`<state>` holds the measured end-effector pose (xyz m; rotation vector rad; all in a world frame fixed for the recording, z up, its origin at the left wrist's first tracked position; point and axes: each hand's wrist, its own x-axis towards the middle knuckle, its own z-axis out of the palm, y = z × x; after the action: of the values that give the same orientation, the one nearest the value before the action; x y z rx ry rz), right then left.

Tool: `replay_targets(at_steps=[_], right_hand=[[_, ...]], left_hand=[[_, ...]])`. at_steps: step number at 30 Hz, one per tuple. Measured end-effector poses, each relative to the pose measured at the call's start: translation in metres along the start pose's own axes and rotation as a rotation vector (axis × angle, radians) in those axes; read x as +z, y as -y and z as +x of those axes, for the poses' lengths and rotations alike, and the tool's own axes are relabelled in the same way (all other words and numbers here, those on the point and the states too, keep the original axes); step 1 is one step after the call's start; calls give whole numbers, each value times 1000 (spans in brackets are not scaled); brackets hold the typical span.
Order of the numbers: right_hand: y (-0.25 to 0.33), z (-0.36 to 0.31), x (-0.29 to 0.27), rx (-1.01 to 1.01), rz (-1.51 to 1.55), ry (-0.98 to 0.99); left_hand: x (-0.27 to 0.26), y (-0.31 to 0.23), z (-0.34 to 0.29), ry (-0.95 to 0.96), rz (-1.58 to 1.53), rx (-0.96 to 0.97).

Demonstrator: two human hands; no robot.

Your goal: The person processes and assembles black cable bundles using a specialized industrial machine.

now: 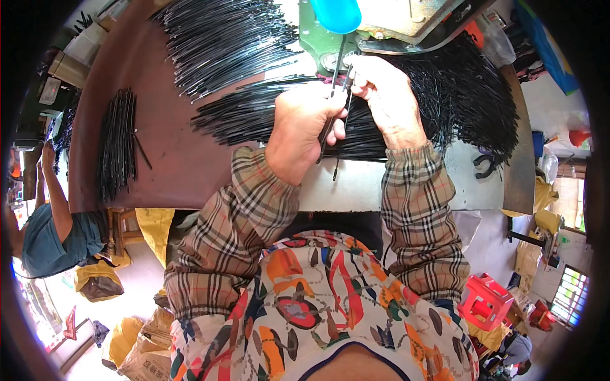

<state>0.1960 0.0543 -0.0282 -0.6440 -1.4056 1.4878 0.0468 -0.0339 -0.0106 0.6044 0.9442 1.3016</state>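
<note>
My left hand (298, 124) is closed around a few thin black cable-like strips (326, 136), whose lower ends stick out below my fingers. Beside it, my right hand (389, 98) pinches the upper end of a strip between thumb and fingertips, just in front of the machine (312, 35) with its green base and blue rounded part. Under and behind both hands lies a loose pile of similar black strips (241, 114). Exactly how many strips each hand grips is hidden by the fingers.
A large bundle of black strips (229, 44) lies at the back left, a smaller one (117, 146) at far left. Another heap (476, 95) fills the right, near dark-handled pliers (486, 164). A person (57, 235) works at left; a red stool (485, 301) stands lower right.
</note>
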Motion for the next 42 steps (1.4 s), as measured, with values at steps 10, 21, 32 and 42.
replay_targets(at_steps=[10,21,32,42], right_hand=[[1,2,3,128,-5,-79],[6,1,3,105,87,-32],[-7,-8,15,180,313,-15],[55,-53,11,243,-325,-17]], left_hand=[[1,0,0,39,-62,-54],[10,-8,3,28,-230,-127],[6,-5,-24,-50,83,34],[-204,-76,-80,-779,2310,648]])
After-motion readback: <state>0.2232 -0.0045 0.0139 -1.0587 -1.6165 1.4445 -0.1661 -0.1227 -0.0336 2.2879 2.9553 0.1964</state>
